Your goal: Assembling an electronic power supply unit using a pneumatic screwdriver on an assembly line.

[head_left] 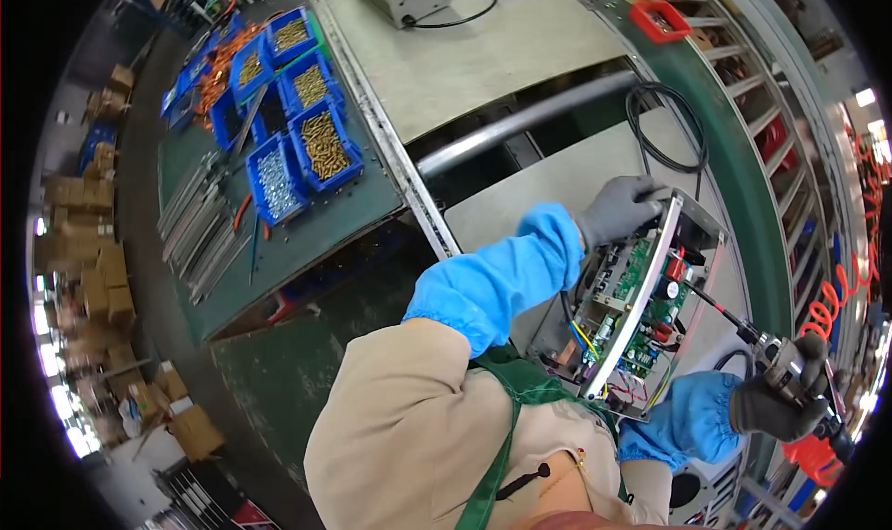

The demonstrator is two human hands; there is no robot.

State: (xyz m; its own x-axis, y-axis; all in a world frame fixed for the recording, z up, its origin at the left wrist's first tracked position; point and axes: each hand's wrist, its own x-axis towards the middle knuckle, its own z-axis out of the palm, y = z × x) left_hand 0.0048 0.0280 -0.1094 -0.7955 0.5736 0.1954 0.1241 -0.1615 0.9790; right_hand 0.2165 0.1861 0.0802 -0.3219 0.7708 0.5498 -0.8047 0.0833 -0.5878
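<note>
An open metal chassis (641,298) with green circuit boards (639,355), red components and coloured wires lies tilted in front of me. A pale metal bar runs lengthwise over it. My left hand (621,210), in a grey glove, grips the far end of the chassis, its fingers curled at the edge. To the right, my right hand (785,402), in a dark glove, is closed around a power screwdriver (769,352). The driver's long thin bit points left into the chassis by the boards; whether its tip touches a screw is too small to tell.
Blue bins (325,146) of brass and silver fasteners stand on a green bench to the left, beside metal strips (197,228). A black cable (703,140) loops beyond the chassis. Red coiled hose (822,314) hangs at right. A metal roller (520,126) crosses the conveyor gap.
</note>
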